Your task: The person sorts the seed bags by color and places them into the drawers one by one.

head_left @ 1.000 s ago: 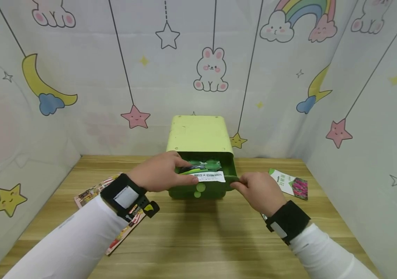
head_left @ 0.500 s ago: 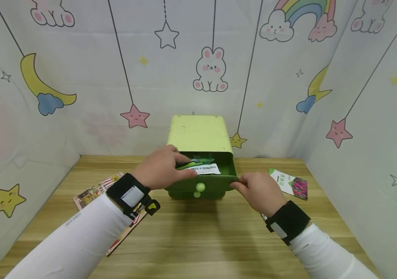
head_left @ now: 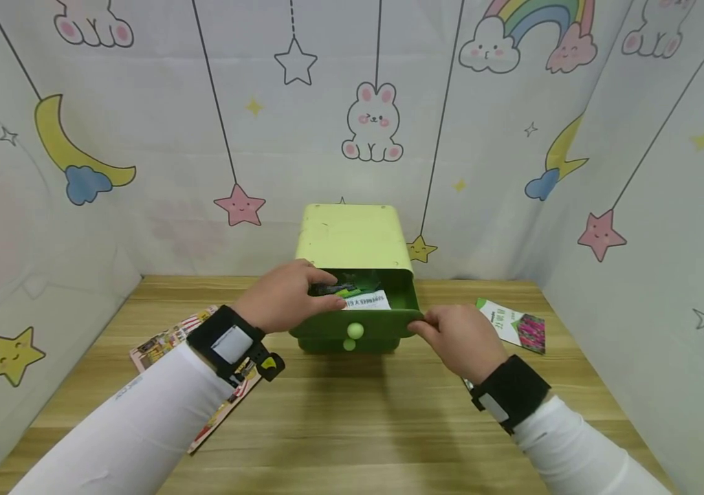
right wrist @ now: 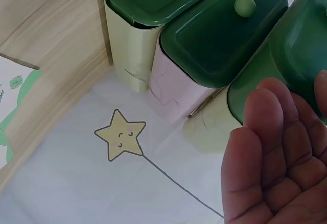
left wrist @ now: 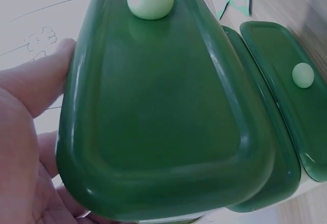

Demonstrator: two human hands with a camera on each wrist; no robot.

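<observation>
A pale yellow-topped cabinet stands in the middle with its dark green top drawer pulled out. My left hand reaches over the drawer's left side. Its thumb and fingers hold the left end of a green-and-white printed packet lying inside, behind the drawer front. In the left wrist view the drawer front fills the middle and hides the packet. My right hand grips the drawer's right front corner, thumb on the front face.
More drawers show below the top one, including a middle drawer. A picture magazine lies on the wooden table at the left, partly under the left arm. A flower-picture packet lies at the right. Cartoon-printed cloth surrounds the table.
The packet has gone down from above the drawer's front rim into the drawer and turned slightly. My left hand moved a little up with it. My right hand stays on the corner.
</observation>
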